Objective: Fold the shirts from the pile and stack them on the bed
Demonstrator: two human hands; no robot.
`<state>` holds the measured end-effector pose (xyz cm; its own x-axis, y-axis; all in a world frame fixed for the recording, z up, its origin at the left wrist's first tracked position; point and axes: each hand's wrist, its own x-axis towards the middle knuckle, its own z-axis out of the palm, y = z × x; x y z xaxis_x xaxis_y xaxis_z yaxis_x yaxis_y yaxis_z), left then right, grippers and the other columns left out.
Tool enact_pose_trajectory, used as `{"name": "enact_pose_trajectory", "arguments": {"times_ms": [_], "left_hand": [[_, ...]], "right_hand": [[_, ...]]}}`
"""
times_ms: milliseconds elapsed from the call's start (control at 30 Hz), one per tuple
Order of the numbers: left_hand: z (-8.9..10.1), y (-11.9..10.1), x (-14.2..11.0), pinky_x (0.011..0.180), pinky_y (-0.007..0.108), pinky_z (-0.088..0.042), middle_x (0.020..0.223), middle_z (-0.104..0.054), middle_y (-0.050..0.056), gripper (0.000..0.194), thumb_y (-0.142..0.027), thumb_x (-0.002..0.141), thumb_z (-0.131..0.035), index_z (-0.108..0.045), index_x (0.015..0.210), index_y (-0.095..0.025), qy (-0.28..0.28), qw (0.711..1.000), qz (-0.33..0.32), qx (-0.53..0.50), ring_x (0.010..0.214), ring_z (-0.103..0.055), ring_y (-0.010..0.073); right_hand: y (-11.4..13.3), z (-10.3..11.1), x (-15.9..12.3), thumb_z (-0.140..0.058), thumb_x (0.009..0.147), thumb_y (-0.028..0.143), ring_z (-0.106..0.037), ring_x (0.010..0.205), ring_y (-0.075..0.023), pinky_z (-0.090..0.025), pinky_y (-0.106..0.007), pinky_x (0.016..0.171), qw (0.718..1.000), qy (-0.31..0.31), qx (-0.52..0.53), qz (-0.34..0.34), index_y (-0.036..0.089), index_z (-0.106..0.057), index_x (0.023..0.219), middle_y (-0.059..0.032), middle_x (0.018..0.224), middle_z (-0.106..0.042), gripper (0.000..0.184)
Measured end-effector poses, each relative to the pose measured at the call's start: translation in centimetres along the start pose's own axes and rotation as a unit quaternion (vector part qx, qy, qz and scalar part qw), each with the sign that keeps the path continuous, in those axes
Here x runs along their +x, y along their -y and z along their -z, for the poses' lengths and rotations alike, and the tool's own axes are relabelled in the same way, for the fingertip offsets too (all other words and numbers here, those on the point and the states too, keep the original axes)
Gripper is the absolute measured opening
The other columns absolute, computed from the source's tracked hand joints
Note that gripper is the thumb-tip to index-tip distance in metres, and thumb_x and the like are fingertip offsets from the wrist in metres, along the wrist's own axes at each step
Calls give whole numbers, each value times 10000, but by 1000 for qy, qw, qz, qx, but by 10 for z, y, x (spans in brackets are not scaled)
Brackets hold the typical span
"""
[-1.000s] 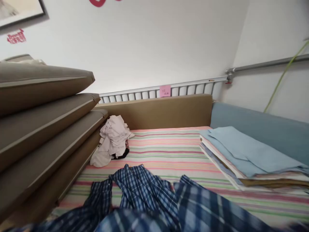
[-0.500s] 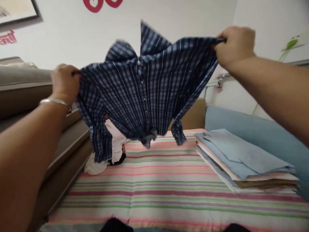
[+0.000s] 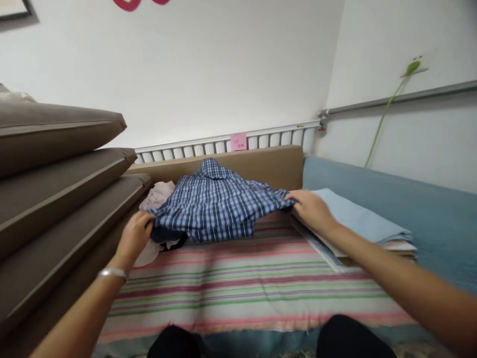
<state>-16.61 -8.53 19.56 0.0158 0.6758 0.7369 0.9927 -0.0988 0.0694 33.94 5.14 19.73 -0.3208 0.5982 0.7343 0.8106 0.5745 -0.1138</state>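
A blue plaid shirt point(image 3: 216, 199) stretches between my two hands, low over the striped sheet point(image 3: 231, 293). Its collar points away from me, toward the sofa back. My left hand point(image 3: 134, 233), with a silver bangle at the wrist, is closed on the shirt's left edge. On the other side, my right hand point(image 3: 311, 209) pinches the right edge beside the pile of folded clothes point(image 3: 357, 216). Behind the shirt at the left, pale crumpled clothes point(image 3: 158, 195) show in part.
Stacked grey-brown cushions point(image 3: 67, 184) rise at my left. A blue sofa arm point(image 3: 376, 194) runs along the right, and a beige backrest point(image 3: 268, 164) stands at the far side. Behind it are a white radiator point(image 3: 201, 147) and a pink note point(image 3: 238, 141). My knees point(image 3: 175, 343) show at the bottom.
Both hands have come down with the shirt, from raised high in front of the wall to just above the sheet. The shirt now spreads nearly flat, no longer hanging upright.
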Motion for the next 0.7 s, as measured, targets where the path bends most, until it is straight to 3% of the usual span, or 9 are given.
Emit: {"name": "enact_pose_trajectory", "arguments": {"times_ms": [133,267,367,567,700], "left_hand": [[-73,14,-87,903,347,-438,918,-628,96,213,-223,748,-442,-626,853,-195,98,989,78,-73,923,-572,224],[-111,10,-142,879,379,-456,857,-643,95,198,-214,727,-442,-627,797,-200,136,980,101,-101,872,-594,238],[-117,5,-161,869,385,-460,840,-647,97,197,-220,724,-439,-627,778,-197,145,976,120,-113,856,-600,242],[-101,7,-174,869,370,-456,840,-637,82,187,-234,722,-450,-625,778,-204,136,966,171,-136,862,-585,230],[-94,-4,-193,956,401,-411,984,-626,101,199,-244,727,-468,-632,827,-190,109,959,222,-136,993,-561,244]], "right_hand": [[-2,-71,-84,-415,686,26,-560,938,-215,-380,-332,864,992,101,40,-60,203,-663,916,-48,942,-675,381],[-1,-112,-142,-396,693,32,-551,947,-208,-389,-324,830,976,168,45,-132,216,-658,931,-44,961,-666,399],[-4,-119,-162,-400,690,37,-549,948,-202,-395,-317,827,969,192,45,-152,229,-657,928,-35,959,-661,400],[-14,-99,-172,-408,676,66,-548,956,-220,-406,-347,873,970,202,75,-113,222,-656,914,-42,956,-662,378],[-24,-99,-185,-406,670,80,-561,961,-230,-417,-377,890,971,198,91,-102,231,-661,897,-42,956,-671,373]]}}
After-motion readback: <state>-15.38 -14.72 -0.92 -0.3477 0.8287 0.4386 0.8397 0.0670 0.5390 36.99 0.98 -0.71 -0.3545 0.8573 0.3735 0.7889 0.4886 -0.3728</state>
